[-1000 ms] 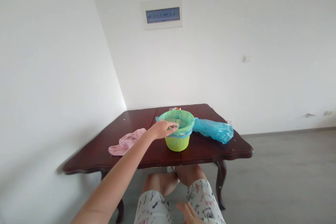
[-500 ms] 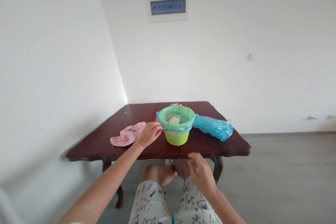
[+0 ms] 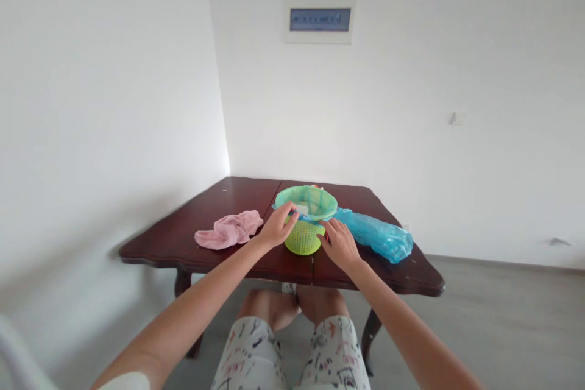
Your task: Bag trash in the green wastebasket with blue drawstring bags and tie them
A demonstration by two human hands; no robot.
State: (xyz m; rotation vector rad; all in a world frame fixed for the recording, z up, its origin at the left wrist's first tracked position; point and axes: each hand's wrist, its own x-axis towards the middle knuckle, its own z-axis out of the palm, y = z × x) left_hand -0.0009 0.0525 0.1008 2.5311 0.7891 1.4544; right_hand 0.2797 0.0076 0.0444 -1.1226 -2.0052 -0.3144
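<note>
While on table (image 3: 164,241), basket (image 3: 302,239) between hands (image 3: 276,228) (image 3: 340,246)

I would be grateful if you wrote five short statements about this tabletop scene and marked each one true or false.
1. The pink cloth lies to the left of the green basket. True.
2. The blue plastic bundle lies on the floor. False: it is on the table.
3. The left hand is at the basket's near side. True.
4. The right hand rests on the cloth. False: it is close to the basket's rim.
5. A rectangular panel is on the wall above the table. True.
</note>
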